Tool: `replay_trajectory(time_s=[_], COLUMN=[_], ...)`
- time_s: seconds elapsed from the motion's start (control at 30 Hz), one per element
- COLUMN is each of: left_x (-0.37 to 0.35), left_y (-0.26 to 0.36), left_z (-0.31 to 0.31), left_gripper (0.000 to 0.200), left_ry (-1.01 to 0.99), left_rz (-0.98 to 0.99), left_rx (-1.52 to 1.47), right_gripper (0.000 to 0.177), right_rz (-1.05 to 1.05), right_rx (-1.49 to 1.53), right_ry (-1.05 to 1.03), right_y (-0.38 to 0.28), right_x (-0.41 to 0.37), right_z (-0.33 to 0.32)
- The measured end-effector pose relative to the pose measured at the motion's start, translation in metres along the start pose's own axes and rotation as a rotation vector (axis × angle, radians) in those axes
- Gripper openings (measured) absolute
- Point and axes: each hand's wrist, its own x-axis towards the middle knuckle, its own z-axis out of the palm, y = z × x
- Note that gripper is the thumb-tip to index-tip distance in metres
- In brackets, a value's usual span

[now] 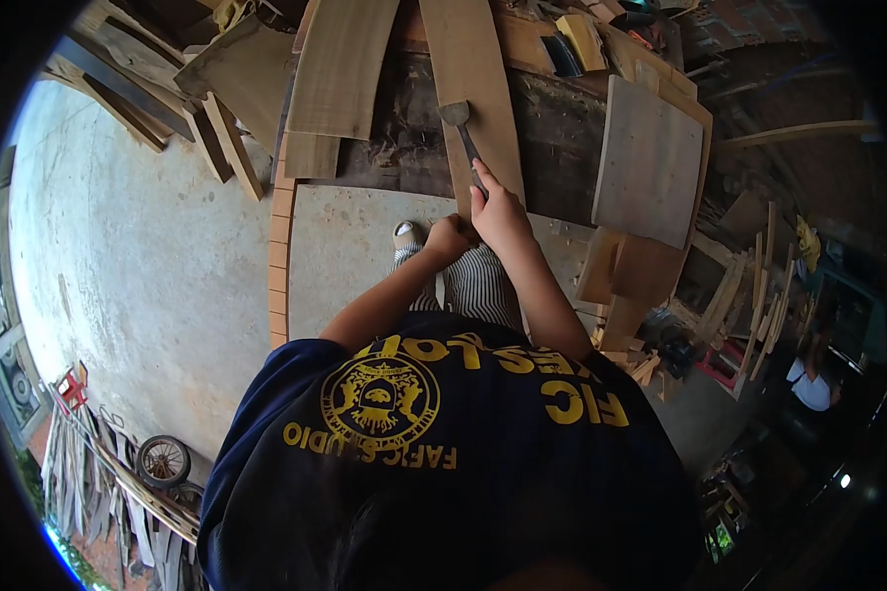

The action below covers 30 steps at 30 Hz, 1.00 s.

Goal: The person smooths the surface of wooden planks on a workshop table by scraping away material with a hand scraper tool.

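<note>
Item: wide board, smooth brown wood, curved right edge, at the tabletop's left end. Item: tabletop, dark, rough; strips show either side of the long board. Item: left hand, grip curled closed at the long board's near end; I cannot tell what it encloses. Item: long board, smooth-grained, crossing the near edge. Item: hammer, blocky head over the long board, beyond my right hand, grip closed round its slim handle. Item: pale panel, squarish, right end.
</note>
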Motion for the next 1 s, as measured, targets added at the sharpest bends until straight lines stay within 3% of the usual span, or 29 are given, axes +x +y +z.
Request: replay_trajectory(time_s=[0.13,0.27,0.37,0.43,0.5,0.63,0.87,1.0], left_x=[0.004,0.037,0.011,0.014,-0.001,0.0,0.009,0.002], left_y=[-0.001,-0.046,-0.004,-0.011,0.009,0.009,-0.007,0.001], left_z=[0.003,0.02,0.003,0.006,-0.001,-0.002,0.001,0.003], left_gripper=[0.036,0.033,0.034,0.036,0.037,0.043,0.042,0.042], left_ry=[0.025,-0.044,-0.109,-0.101,0.014,0.061,-0.082,-0.008], left_rz=[-0.003,0.074,-0.042,-0.047,0.0,-0.014,-0.091,-0.095], left_rx=[0.006,-0.033,-0.152,-0.155,0.138,0.2,0.004,0.157], right_gripper=[0.044,0.046,0.047,0.046,0.044,0.044,0.043,0.043], right_rz=[-0.027,0.021,0.055,0.004,-0.061,-0.034,0.011,-0.017], right_rx=[0.019,-0.008,0.006,0.013,0.027,0.059,0.006,0.036], right_ry=[0.061,0.028,-0.006,0.063,0.116,0.07,0.051,0.089], right_y=[-0.026,-0.021,-0.012,-0.014,-0.023,-0.051,-0.04,-0.043], right_x=[0.047,0.024,0.015,0.03,0.069,0.121,0.061,0.084], right_z=[-0.007,-0.006,0.0,0.004,0.003,-0.011,-0.012,-0.008])
